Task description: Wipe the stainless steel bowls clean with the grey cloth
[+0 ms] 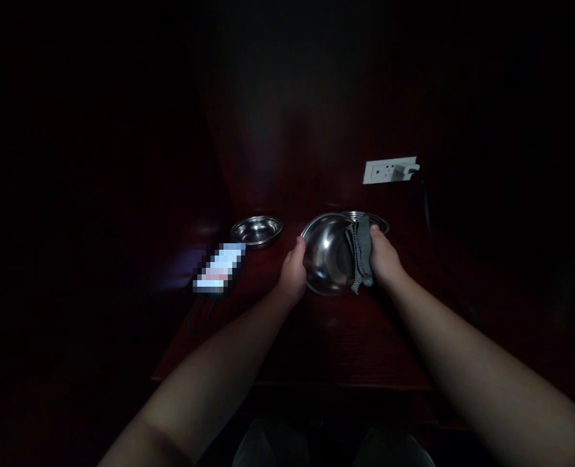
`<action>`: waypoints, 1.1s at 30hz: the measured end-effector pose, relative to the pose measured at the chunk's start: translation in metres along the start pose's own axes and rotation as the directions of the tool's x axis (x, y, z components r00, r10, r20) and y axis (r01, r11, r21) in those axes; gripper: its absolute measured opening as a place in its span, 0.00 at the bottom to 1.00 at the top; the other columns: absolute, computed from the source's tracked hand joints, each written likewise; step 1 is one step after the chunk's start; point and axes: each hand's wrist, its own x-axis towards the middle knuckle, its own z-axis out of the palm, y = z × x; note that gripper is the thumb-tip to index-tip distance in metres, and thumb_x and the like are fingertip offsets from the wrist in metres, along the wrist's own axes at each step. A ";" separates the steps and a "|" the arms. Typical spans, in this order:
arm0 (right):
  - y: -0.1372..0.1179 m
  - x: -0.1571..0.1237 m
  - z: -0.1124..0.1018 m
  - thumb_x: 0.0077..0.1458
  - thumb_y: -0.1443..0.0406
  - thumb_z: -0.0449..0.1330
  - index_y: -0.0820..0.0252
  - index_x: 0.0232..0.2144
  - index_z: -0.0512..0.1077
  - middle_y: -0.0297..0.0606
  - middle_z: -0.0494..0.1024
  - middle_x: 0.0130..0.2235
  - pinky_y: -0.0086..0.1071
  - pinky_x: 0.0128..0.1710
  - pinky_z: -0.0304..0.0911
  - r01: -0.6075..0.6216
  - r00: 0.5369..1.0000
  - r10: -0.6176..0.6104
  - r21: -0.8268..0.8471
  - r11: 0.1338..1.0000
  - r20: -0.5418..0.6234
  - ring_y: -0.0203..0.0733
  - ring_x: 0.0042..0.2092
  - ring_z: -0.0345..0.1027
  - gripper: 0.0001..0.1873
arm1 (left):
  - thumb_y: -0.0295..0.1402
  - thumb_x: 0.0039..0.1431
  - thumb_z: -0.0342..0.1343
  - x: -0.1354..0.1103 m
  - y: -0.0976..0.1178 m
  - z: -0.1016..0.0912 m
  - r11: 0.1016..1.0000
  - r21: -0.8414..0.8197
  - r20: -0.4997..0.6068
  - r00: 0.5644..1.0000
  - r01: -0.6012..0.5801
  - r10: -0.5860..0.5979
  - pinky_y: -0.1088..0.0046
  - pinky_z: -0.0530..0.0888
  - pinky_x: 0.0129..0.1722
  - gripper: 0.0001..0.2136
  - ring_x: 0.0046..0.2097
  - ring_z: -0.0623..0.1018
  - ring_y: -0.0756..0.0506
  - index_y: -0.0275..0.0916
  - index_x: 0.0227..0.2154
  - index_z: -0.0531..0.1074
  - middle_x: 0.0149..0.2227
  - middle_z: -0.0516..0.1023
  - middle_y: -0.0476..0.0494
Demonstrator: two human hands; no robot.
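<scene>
Left hand: closed on the left rim of the steel bowl; the thumb is laid on the rim.
Right hand: closed on the grey cloth, which is held at the bowl's right side (most of the fingers are hidden).
Hand spacing: apart, with bowl and cloth held between.
Steel bowl position: held over the dark red table, tilted, mouth turned toward the wearer; contact with the table cannot be told.
Steel bowl interior: overlapped at right by the cloth; shiny metal is seen elsewhere.
Lit device: placed left of the left hand; its screen is pixelated.
Left rear dish: set upright just beyond the device; bright metal is seen inside.
Right rear dish: partly hidden by bowl, cloth and right hand; contents cannot be told.
Wall socket: mounted beyond the dishes; a plug is inserted.
</scene>
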 end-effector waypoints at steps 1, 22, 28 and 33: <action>-0.001 -0.001 0.000 0.50 0.42 0.47 0.58 0.38 0.72 0.39 0.75 0.41 0.42 0.50 0.58 -0.030 1.000 0.030 -0.001 1.000 -0.005 0.48 0.47 0.67 0.30 | 0.52 0.51 0.53 0.000 0.000 0.000 1.000 0.000 -0.003 1.000 0.000 0.000 0.64 0.69 0.46 0.25 0.44 0.76 0.41 0.38 0.45 0.71 0.37 0.78 0.40; -0.008 -0.004 0.003 0.43 0.42 0.56 0.54 0.35 0.70 0.33 0.74 0.34 0.37 0.41 0.63 -0.118 0.990 0.112 0.080 0.990 0.084 0.44 0.39 0.67 0.25 | 0.52 0.49 0.53 -0.002 0.001 0.003 1.000 0.006 -0.019 1.000 0.004 -0.004 0.61 0.72 0.42 0.27 0.40 0.77 0.40 0.36 0.44 0.72 0.38 0.78 0.38; -0.010 -0.005 0.003 0.44 0.43 0.56 0.54 0.34 0.69 0.33 0.74 0.33 0.36 0.40 0.63 -0.096 0.991 0.087 0.086 0.992 0.104 0.43 0.38 0.67 0.24 | 0.52 0.49 0.53 -0.001 0.001 0.002 1.000 0.015 -0.024 1.000 0.003 -0.003 0.62 0.72 0.42 0.27 0.40 0.77 0.40 0.37 0.45 0.72 0.37 0.78 0.38; -0.013 -0.007 0.002 0.44 0.44 0.56 0.55 0.35 0.69 0.35 0.74 0.35 0.36 0.40 0.62 -0.075 0.990 0.069 0.048 0.996 0.126 0.42 0.39 0.67 0.24 | 0.52 0.49 0.53 -0.001 0.000 0.000 1.000 0.027 -0.019 1.000 -0.011 0.012 0.62 0.71 0.44 0.26 0.42 0.76 0.40 0.37 0.45 0.72 0.40 0.77 0.38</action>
